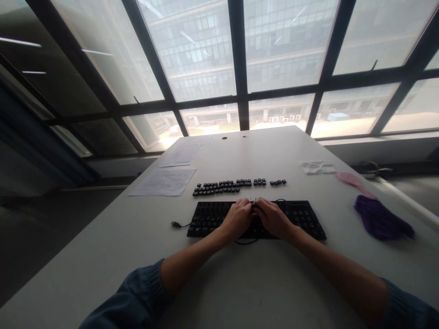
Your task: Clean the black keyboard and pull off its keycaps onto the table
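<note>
A black keyboard (210, 225) lies across the white table before me. My left hand (238, 215) and my right hand (272, 216) meet above its middle, fingertips pressed together. Between them shows a small dark item with pale glints (253, 202), mostly covered by the fingers, and its kind cannot be made out. Both hands are closed. Loose black keycaps (219, 186) stand in rows just behind the keyboard, with a smaller group of keycaps (277, 182) to the right. The keys under my hands are hidden.
The keyboard's USB plug (176, 224) lies at its left end. Printed sheets (163, 182) are on the left of the white table (250, 278). To the right are a white cloth (318, 167) and a pink-handled purple duster (380, 218). Large windows (202, 50) stand behind.
</note>
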`<state>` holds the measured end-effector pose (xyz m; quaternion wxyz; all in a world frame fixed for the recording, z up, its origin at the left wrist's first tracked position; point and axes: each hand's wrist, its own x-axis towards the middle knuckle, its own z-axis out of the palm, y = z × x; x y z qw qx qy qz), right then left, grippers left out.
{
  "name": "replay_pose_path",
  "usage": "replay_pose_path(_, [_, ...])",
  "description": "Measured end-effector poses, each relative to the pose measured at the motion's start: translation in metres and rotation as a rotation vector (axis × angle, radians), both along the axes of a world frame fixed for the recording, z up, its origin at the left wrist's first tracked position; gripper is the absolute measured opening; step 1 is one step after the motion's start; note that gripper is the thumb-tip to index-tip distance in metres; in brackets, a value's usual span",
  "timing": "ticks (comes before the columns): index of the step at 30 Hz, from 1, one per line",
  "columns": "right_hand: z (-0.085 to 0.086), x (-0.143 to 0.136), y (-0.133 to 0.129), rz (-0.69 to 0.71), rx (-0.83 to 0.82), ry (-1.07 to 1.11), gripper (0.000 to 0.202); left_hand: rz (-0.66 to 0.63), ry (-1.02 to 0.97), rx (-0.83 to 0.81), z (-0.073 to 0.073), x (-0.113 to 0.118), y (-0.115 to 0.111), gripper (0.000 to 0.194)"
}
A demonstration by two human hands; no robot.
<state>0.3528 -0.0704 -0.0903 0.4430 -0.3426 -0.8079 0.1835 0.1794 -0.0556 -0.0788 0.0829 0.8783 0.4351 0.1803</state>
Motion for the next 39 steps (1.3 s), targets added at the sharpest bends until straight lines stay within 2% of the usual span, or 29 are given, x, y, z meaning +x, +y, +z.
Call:
replay_pose_path(9, [-0.004,0.002,0.002,0.065,0.099,-0.007,0.020,-0.032,-0.030,0.052,-0.006,-0.001,-0.002,0.010])
replay_pose_path(16, [-0.004,0.004,0.001,0.027,0.029,-0.010,0.021,-0.039,-0.070,0.049,-0.008,-0.001,-0.002,0.011])
replay_pose_path(21, [-0.004,0.003,0.004,-0.076,-0.016,0.106,0.013,-0.056,-0.139,0.050,-0.005,-0.002,-0.003,0.008])
replay_pose_path(27, [-0.001,0.000,0.008,-0.281,-0.117,0.100,0.007,-0.060,-0.201,0.062,-0.004,-0.002,-0.006,0.009])
replay_pose_path(31, [0.001,-0.002,0.010,-0.246,-0.225,0.107,0.009,-0.048,-0.247,0.023,-0.005,-0.002,-0.007,0.011])
replay_pose_path(39, [0.001,0.000,0.010,-0.194,-0.244,0.076,0.012,-0.024,-0.338,-0.094,-0.002,-0.002,-0.005,0.009])
